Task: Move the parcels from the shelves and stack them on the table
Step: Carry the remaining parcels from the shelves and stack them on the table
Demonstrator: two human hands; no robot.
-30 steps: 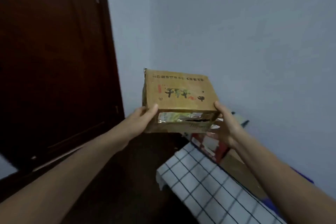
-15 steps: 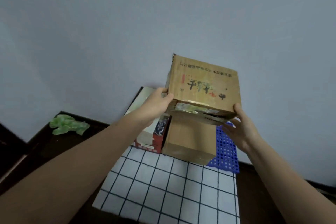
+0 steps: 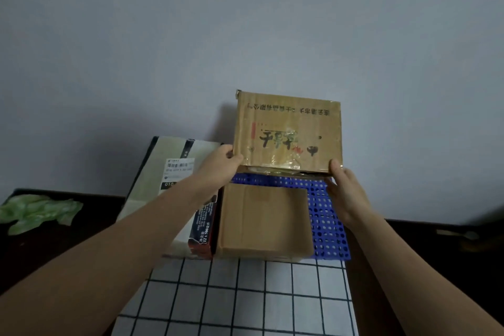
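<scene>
A person is holding a printed box with both hands. The box is sitting in the middle of the frame, a little to the right, in front of the grey wall. Its big brown face is tilting toward the camera, and the writing on it is showing upside down.

The left hand is gripping the lower left corner of the box, with the thumb lying on the front. The right hand is gripping the lower right corner, with the thumb pointing up along the edge. The other fingers are hiding behind the box.

Just below the printed box, a plain brown box is sitting on a blue board with holes. I cannot tell if the printed box is touching either one.

A big pale box with a white label is standing right beside the plain brown box, on its left. The left arm is reaching across it.

A white cloth with dark squares is lying at the bottom middle of the frame, just in front of the boxes. All of this is resting on a dark table. A green leafy thing is lying on the table at the left edge of the frame, well apart from the boxes.
</scene>
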